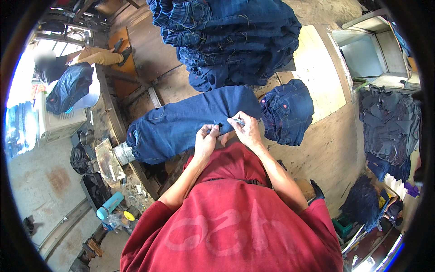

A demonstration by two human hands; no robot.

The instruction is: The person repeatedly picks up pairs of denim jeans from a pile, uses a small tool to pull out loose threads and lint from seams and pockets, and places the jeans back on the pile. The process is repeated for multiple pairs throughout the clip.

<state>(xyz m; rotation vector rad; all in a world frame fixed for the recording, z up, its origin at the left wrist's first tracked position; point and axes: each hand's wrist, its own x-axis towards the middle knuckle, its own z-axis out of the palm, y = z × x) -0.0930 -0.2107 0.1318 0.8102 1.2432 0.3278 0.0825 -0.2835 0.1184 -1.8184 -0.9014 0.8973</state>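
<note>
Pinched between thumb and forefinger, the left hand (206, 140) holds a fold of the dark blue denim trousers (181, 124) taut, right where a small dark spot, perhaps a button or rivet, sits at the fabric's edge. Those trousers lie across the worn wooden bench (326, 149) directly under both hands, stretching away to the left of the grip. Just right of that pinch, the right hand (247, 129) closes around a slim pale tool (239, 121), pen-like, its tip aimed at the same spot; what kind of tool it is cannot be told. By the look of it, the work is at the marking or trimming stage at that point, and the next move calls for steady fabric and a precise tip. Further right lies a smaller bundle of blue denim (290, 111); beyond the hands rises a tall heap of folded jeans (231, 36).
</note>
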